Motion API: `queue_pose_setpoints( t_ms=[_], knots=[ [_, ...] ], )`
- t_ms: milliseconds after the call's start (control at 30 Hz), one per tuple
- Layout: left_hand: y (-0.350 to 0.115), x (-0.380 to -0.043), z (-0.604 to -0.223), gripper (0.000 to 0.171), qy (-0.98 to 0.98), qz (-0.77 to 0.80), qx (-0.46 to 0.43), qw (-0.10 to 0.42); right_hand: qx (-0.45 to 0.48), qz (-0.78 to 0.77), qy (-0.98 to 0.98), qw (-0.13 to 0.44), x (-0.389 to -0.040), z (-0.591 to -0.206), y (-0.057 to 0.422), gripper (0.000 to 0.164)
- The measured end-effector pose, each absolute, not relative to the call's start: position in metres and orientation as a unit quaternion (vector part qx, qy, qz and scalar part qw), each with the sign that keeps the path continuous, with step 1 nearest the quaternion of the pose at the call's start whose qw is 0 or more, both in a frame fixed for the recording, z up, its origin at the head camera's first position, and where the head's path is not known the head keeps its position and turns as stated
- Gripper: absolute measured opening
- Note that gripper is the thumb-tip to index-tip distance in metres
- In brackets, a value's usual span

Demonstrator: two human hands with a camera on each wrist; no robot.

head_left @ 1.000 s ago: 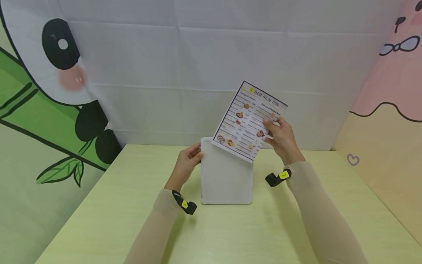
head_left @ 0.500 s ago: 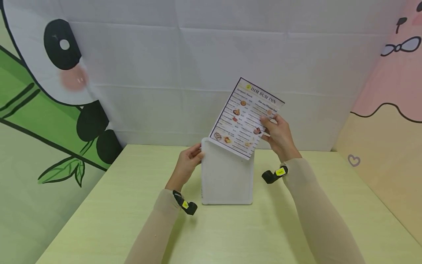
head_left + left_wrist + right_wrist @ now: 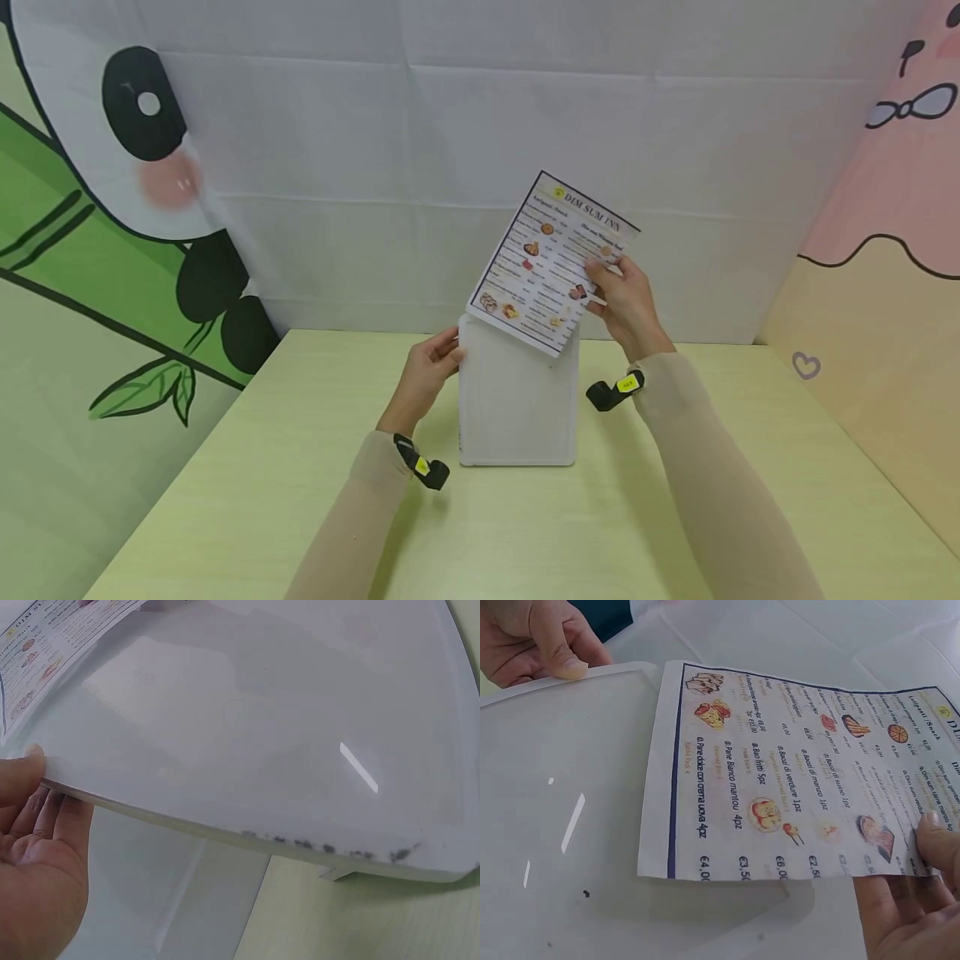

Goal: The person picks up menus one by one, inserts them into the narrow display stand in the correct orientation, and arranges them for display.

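Observation:
A white board with a raised rim [image 3: 517, 408] stands upright on the table, in the middle of the head view. My left hand [image 3: 426, 371] pinches its left edge near the top, thumb on the front face and fingers behind, as the left wrist view shows. My right hand [image 3: 630, 304] pinches a printed paper menu [image 3: 551, 267] headed "DIM SUM INN" by its right edge. The menu tilts clockwise, and its lower part overlaps the board's top in the head view. Dark specks mark the board's side edge [image 3: 326, 847] in the left wrist view.
A pale yellow-green table [image 3: 300, 517] lies under the board. Behind it hangs a creased white cloth [image 3: 337, 142]. Cartoon-painted panels flank the table: a green one [image 3: 135, 317] at left, a pink and cream one [image 3: 877, 292] at right.
My right hand has moved the menu slightly left and up, so less of it overlaps the board. The left hand and the board have stayed almost still.

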State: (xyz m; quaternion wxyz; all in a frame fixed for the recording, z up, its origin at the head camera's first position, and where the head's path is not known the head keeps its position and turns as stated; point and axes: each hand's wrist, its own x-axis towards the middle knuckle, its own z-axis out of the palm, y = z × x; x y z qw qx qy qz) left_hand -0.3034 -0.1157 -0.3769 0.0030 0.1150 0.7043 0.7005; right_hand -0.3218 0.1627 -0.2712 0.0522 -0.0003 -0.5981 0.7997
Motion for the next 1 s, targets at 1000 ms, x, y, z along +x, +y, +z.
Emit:
queue_pose_setpoints(
  t_ms=[1000],
  knots=[
    [-0.116,-0.305,-0.378,0.048,0.702,0.703,0.115,0.004,-0.025,0.810,-0.582,0.073,-0.335,-0.262,0.145,0.036]
  ],
)
